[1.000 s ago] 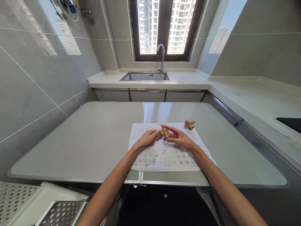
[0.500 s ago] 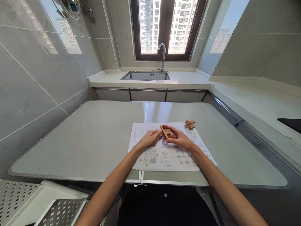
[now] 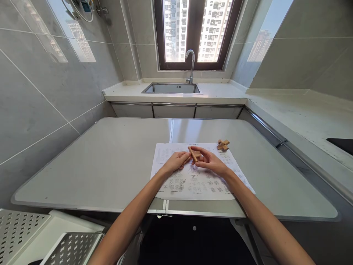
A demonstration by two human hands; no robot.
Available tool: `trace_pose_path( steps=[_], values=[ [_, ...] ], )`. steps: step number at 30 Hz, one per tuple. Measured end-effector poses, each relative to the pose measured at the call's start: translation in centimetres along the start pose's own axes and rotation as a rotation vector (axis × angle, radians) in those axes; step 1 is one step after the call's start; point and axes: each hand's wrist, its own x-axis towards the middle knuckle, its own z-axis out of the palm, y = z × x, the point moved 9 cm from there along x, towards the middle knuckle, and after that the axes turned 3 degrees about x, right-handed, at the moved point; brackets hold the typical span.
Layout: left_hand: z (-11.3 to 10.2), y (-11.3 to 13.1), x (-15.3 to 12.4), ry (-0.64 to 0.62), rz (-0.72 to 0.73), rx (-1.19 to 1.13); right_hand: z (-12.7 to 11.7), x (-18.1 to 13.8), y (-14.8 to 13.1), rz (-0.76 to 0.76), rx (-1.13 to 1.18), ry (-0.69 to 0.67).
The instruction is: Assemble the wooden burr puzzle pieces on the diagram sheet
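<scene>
Between my two hands are joined wooden puzzle pieces, one long bar slanting across a shorter block. My left hand pinches them from the left, its fingertips closed. My right hand curls round them from the other side, thumb below and fingers above. The fingers partly hide how the pieces fit together. Under both hands lies a white paper sheet printed with small diagrams and a few handwritten marks. A cross-shaped cluster of wooden pieces rests at the sheet's upper right corner.
The sheet lies on a pale folding table with a seam down its middle. Beyond it are a counter with a sink and a faucet. A perforated white rack stands at the lower left, below the table edge.
</scene>
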Motion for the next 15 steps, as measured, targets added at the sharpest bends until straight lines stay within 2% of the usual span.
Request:
trace_pose_path(
  steps=[15],
  values=[
    [-0.16,-0.69,0.18,0.01,-0.018,-0.018,0.11,0.0,-0.07,0.001,0.001,0.005]
  ],
)
